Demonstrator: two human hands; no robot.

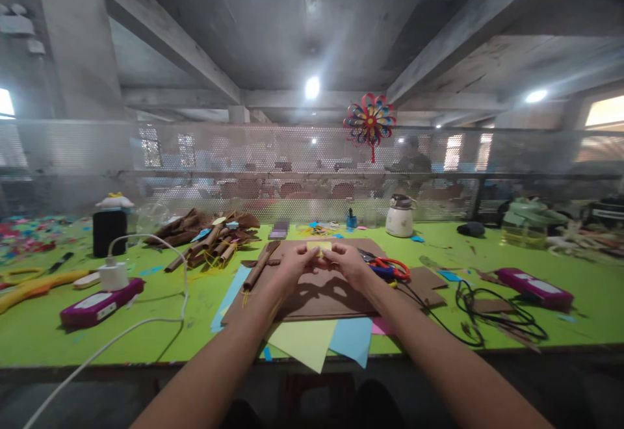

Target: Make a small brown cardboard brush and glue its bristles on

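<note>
Between the fingertips of my left hand [298,266] and my right hand [347,264] is a small piece of yellow paper [319,246]. Both hands pinch it from its lower side, raised over a brown cardboard sheet [312,309] on which their shadows fall. A rolled brown paper tube [262,266] with yellow string at its end lies on the cardboard, left of my left hand. Scissors with orange-red handles [397,268] rest to the right of my right hand, beside dark blue handles [383,273]. Yellow paper [305,341] and blue paper [353,339] stick out under the cardboard.
Purple power strips lie at left [102,302] and right [535,288], with a white cable [185,286] and a coiled black cable [468,312]. Brown tubes [209,247] pile up behind at left. A white bottle [400,216] stands before the mesh screen [273,188], where a pinwheel [370,121] hangs.
</note>
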